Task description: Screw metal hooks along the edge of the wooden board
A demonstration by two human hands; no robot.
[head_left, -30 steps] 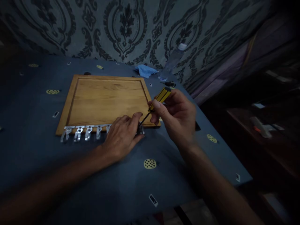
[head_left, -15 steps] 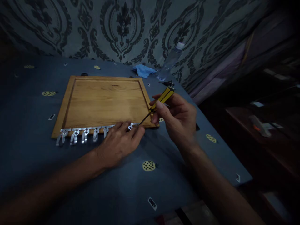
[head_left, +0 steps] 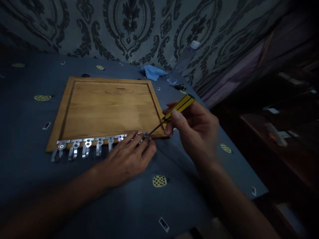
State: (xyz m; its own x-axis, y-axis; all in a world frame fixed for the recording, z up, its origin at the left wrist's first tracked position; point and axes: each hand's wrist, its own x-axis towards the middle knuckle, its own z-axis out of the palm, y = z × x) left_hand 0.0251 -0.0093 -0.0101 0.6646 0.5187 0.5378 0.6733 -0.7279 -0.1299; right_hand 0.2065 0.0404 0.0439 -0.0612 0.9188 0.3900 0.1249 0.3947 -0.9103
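Observation:
A metal hook rail (head_left: 87,143) with several hooks lies along the near edge of a framed wooden board (head_left: 112,109), its hooks overhanging that edge. My left hand (head_left: 129,154) is closed over the right part of the rail, fingers bent on top, thumb at the near side, covering some hooks. My right hand (head_left: 196,129) grips a yellow-and-black screwdriver (head_left: 178,109) by its handle, between thumb and fingers. The slanted shaft reaches down to the rail's right end, beside my left fingertips. Whether the tip sits in a screw is too small to tell.
The board rests on a table with a blue cloth (head_left: 189,205) printed with pineapples. Behind it lie a light-blue rag (head_left: 153,72), a clear plastic bottle (head_left: 181,64) and a small dark object (head_left: 179,87). A patterned wall (head_left: 129,30) closes the back; the table edge drops off at right.
The view has shifted slightly, with the board and rail appearing larger and further left. My right hand and the screwdriver handle appear a little further right; both hands keep their holds.

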